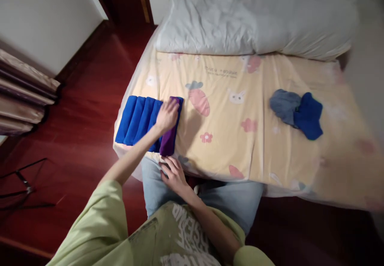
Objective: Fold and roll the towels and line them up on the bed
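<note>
A row of folded blue cloths [139, 120] lies side by side near the left edge of the bed. On the row's right end rests a folded purple cloth [168, 142], with blue fabric showing along its right side. My left hand [167, 116] lies over the upper part of the purple cloth, palm down and fingers stretched out on it. Just below the purple cloth's near end is my right hand [174, 173], its fingers apart and slightly bent, gripping nothing visible. The fingertips of that hand are close to the cloth; contact is unclear.
A crumpled grey cloth [285, 106] and a crumpled blue cloth [309, 116] lie together on the right of the yellow printed bedsheet [225, 118]. Grey bedding [240, 18] is heaped at the back. Black metal legs [27, 188] and a curtain [24, 94] stand at left.
</note>
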